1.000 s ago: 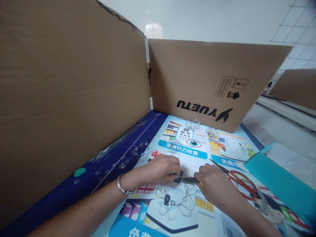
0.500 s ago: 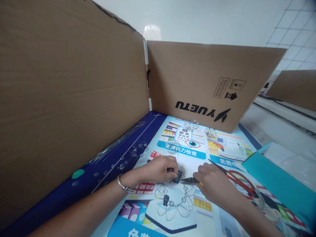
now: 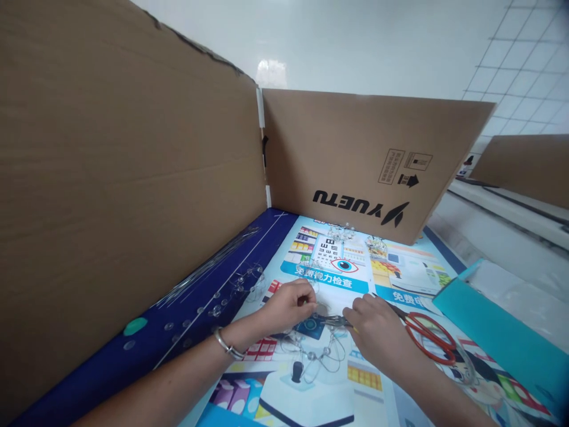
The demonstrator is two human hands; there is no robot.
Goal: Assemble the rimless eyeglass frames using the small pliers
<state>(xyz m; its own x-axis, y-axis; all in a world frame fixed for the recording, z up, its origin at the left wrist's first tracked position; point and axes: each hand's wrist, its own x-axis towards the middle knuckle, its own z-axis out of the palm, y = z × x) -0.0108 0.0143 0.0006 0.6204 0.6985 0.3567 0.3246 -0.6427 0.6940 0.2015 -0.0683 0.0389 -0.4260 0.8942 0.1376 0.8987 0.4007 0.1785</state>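
On the left, thin wires (image 3: 200,270) lie by the cardboard wall (image 3: 133,160). The left hand (image 3: 288,305) pinches its fingers together — around what, one cannot tell. Just below, the beaded wire ring (image 3: 312,356) lies flat. Pliers (image 3: 335,321) sit tight in the right hand (image 3: 376,326) — near red scissors (image 3: 431,337).

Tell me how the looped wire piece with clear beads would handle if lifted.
The looped wire piece is probably light, its strands being thin. The open loops would likely flex; the clear beads, small and round, might shift.
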